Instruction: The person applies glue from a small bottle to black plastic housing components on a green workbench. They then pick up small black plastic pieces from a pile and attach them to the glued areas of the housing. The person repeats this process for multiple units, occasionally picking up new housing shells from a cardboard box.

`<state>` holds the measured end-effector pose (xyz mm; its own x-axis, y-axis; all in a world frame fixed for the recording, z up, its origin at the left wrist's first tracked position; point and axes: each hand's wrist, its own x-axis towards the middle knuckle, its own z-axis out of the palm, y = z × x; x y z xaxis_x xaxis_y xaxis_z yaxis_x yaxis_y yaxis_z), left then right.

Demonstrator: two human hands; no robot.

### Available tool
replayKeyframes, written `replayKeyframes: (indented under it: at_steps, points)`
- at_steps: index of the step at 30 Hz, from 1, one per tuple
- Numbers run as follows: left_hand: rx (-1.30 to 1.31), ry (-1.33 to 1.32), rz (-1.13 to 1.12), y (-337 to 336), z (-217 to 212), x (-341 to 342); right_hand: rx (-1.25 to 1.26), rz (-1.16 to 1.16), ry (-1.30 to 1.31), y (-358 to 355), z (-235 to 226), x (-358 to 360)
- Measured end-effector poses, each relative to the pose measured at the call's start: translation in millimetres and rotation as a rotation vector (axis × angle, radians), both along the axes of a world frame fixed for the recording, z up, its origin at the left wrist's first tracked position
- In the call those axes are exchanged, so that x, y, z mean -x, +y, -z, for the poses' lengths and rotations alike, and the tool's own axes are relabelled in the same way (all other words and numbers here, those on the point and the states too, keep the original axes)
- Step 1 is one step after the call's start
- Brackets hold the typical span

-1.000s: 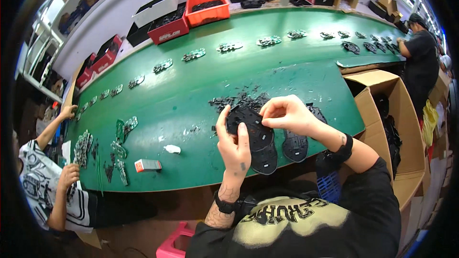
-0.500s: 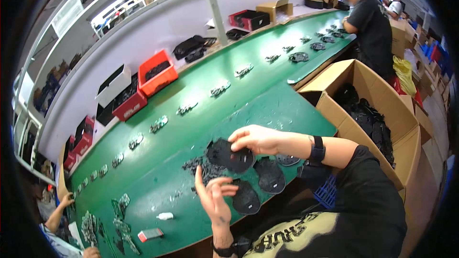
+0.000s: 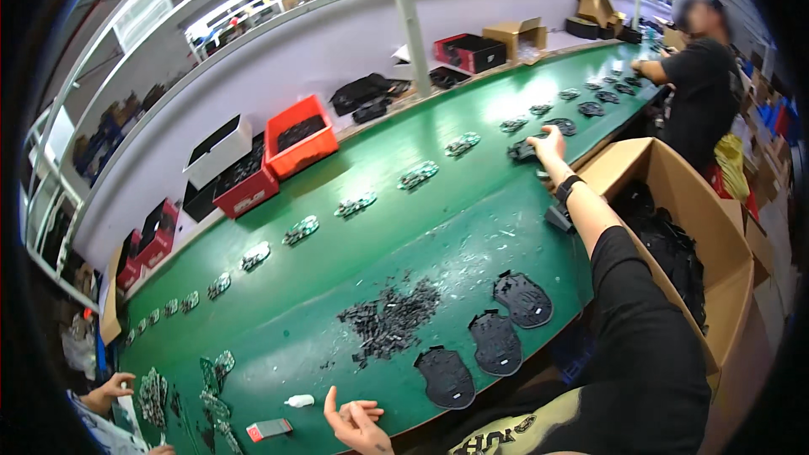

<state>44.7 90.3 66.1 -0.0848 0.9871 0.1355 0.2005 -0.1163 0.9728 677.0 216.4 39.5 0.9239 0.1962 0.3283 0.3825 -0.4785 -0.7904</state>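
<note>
Stretched out to the far right, my right hand (image 3: 549, 147) grips a black plastic shell (image 3: 521, 152) at the edge of the green belt, its fingertips on the shell's top. Part of that shell hides under the fingers. Low over the near edge of the table, my left hand (image 3: 358, 427) is empty, index finger raised and the others loosely bent. To its right lie three similar black shells, one nearest (image 3: 445, 379), one in the middle (image 3: 495, 344) and one farther right (image 3: 524, 299). A heap of small black plastic pieces (image 3: 389, 320) spreads beyond the left hand.
Green circuit boards (image 3: 356, 204) line the belt. A small white bottle (image 3: 299, 401) and a grey-red box (image 3: 269, 430) lie near my left hand. A cardboard box (image 3: 729, 286) of black parts stands right. Co-workers are at the far right (image 3: 704, 76) and lower left.
My right hand has carried a black shell from above the heap out to the belt at far right. My left hand has drawn back toward the near edge. The view has shifted.
</note>
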Motion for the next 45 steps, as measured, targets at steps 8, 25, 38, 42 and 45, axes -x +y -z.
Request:
replayKeyframes:
  at_steps: [8, 25, 38, 42, 45]
  points:
    - [-0.028, 0.215, -0.069, 1, 11, -8, 0.230, -0.014, -0.239, 2, 18, -11]
    - [-0.397, 0.800, 0.288, 9, -6, -56, 0.181, -1.388, -0.157, 25, -26, 156]
    - [-0.229, 0.564, 0.286, 15, 4, -65, 0.096, -1.366, -0.406, 31, -7, 157]
    - [0.111, 0.008, 0.185, 22, 7, -60, -0.098, -1.215, -0.091, 29, -4, 145]
    - [0.182, -0.289, 0.357, 50, -11, -85, -0.309, -1.063, -0.056, 32, 11, 122]
